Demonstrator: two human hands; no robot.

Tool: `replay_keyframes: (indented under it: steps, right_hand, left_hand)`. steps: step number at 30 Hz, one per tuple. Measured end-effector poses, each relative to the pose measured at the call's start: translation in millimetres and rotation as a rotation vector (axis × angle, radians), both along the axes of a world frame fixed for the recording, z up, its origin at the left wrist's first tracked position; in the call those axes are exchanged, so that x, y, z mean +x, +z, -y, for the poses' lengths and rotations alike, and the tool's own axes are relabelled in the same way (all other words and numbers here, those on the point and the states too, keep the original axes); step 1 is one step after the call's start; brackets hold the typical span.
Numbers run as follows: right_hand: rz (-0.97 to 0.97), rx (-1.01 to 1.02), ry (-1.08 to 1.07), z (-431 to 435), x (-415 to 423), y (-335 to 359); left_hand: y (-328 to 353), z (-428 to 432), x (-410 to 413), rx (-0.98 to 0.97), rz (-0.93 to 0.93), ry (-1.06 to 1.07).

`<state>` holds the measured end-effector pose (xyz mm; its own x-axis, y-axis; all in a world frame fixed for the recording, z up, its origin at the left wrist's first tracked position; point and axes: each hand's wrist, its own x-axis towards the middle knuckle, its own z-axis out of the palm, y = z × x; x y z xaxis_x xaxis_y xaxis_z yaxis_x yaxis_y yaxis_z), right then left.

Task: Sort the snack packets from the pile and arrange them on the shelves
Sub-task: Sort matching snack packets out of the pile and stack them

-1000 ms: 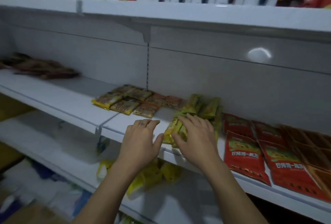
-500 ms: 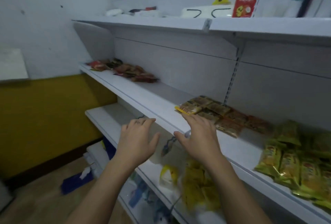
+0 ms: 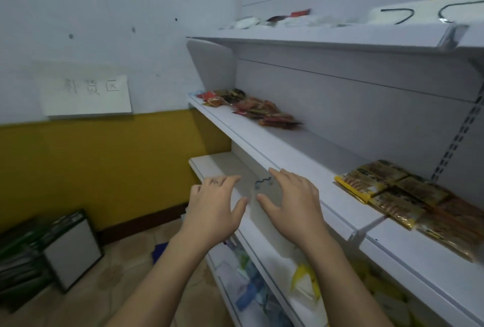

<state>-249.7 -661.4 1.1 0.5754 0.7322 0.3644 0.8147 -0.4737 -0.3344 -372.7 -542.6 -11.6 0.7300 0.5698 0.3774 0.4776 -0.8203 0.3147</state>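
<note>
My left hand (image 3: 216, 205) and my right hand (image 3: 292, 199) are both held out in the air, palms down with fingers spread, holding nothing. They hover in front of the middle shelf (image 3: 296, 159), just left of its front edge. A pile of red and brown snack packets (image 3: 251, 108) lies at the far left end of that shelf. A neat group of yellow and brown packets (image 3: 403, 193) lies at the right, beyond my right hand. Yellow packets (image 3: 305, 283) sit on the lower shelf under my right forearm.
The top shelf (image 3: 327, 36) carries white items and a few packets. Blue and white packs (image 3: 248, 290) fill the bottom shelf. A paper sign (image 3: 87, 93) hangs on the left wall. Dark flat boxes (image 3: 44, 256) lean on the floor at the lower left.
The view has swung left along the shelving, away from the green-yellow and red packets. Both hands left the shelf and moved left with it, still empty and spread.
</note>
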Motion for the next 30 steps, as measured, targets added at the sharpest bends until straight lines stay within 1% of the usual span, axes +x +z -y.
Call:
replay_keyframes:
  steps: [5,9,15,21,25,30]
  right_hand:
    - [-0.062,0.010,0.050,-54,14,-4]
    - [-0.077,0.031,0.075,-108,40,-9]
    - [-0.102,0.036,0.050,-189,102,-12]
    - [-0.083,0.049,-0.004,-255,166,-3]
    - [-0.076,0.012,-0.020,-290,191,0]
    - [-0.084,-0.009,-0.052,-327,214,7]
  left_hand:
    - [-5,-40,14,0.005,-0.008,0.032]
    - [-4,-86,41,0.020,-0.015,0.046]
    - [0,-167,102,0.046,-0.064,0.036]
    - [10,-249,163,0.086,-0.093,0.041]
    - [9,-288,190,0.074,-0.097,0.055]
    - [7,-323,221,0.040,-0.060,0.024]
